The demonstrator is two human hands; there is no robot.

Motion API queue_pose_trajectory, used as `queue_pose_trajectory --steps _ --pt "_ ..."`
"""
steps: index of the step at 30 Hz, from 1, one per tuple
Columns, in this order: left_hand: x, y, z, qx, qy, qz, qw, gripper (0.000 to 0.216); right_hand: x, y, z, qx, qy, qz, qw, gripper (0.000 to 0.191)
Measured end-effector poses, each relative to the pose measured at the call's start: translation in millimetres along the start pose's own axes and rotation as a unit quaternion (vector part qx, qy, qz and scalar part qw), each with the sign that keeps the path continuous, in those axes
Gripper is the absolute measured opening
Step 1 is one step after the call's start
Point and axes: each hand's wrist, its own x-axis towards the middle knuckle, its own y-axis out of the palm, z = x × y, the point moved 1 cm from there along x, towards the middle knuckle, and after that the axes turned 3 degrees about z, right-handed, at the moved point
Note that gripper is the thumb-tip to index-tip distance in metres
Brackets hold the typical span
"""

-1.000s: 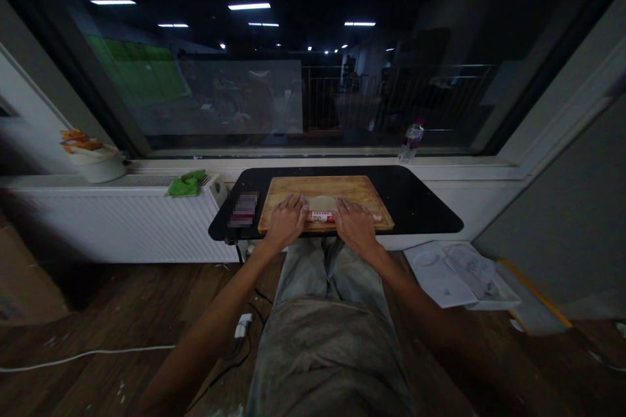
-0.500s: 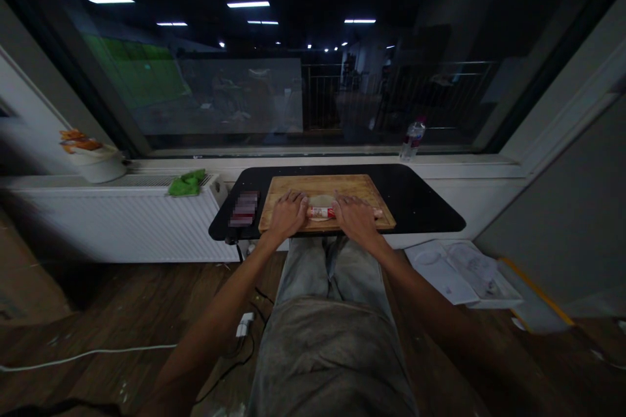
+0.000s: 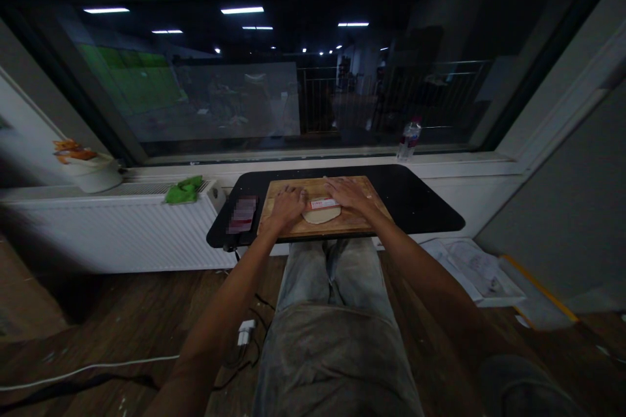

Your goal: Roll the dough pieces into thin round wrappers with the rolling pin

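Note:
A wooden cutting board point(image 3: 357, 221) lies on a small black table point(image 3: 420, 205). A pale round of dough point(image 3: 320, 215) rests on the board. Across its far side lies a rolling pin point(image 3: 323, 203) with a red and white label. My left hand point(image 3: 287, 204) lies flat on the pin's left end, fingers stretched out. My right hand point(image 3: 348, 193) lies flat on its right end, fingers also stretched forward.
A blurred flat object point(image 3: 241, 214) lies on the table left of the board. A water bottle point(image 3: 409, 139) stands on the window sill. A green cloth point(image 3: 184, 189) and a white bowl point(image 3: 92, 172) sit on the radiator at left. Papers point(image 3: 469, 267) lie on the floor at right.
Both hands have pushed the rolling pin away from me, from the near edge of the dough to its far side. More of the dough now shows in front of the pin.

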Motion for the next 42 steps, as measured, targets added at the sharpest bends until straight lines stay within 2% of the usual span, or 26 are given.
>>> queue_pose_trajectory --steps 4,7,15,23,28,35,39,42 --pt "-8 -2 -4 0.007 0.03 0.018 0.999 0.042 6 1 -2 0.006 0.015 0.004 1.0 0.066" --pt "-19 0 -9 0.007 0.045 0.007 0.999 0.042 0 3 -2 -0.006 0.013 -0.002 1.0 0.065" --pt "-57 6 -39 -0.012 -0.003 -0.059 0.998 0.049 -22 4 -2 -0.05 -0.027 -0.014 0.998 0.057" --pt "-79 -7 -67 -0.003 -0.007 -0.059 0.998 0.054 -42 8 -6 -0.067 -0.041 -0.021 0.997 0.054" --pt "-88 -6 -77 0.002 0.004 -0.075 0.997 0.056 -60 6 -1 -0.058 -0.01 -0.044 0.997 0.054" --pt "-89 -2 -79 0.006 0.002 -0.085 0.996 0.058 -73 15 -2 -0.081 0.002 -0.093 0.992 0.056" --pt "-79 -4 -70 0.011 0.001 -0.088 0.996 0.055 -64 16 -2 -0.096 0.007 -0.101 0.99 0.056" --pt "-67 -5 -61 0.009 -0.005 -0.089 0.996 0.053 -52 14 0 -0.101 0.007 -0.079 0.992 0.054"
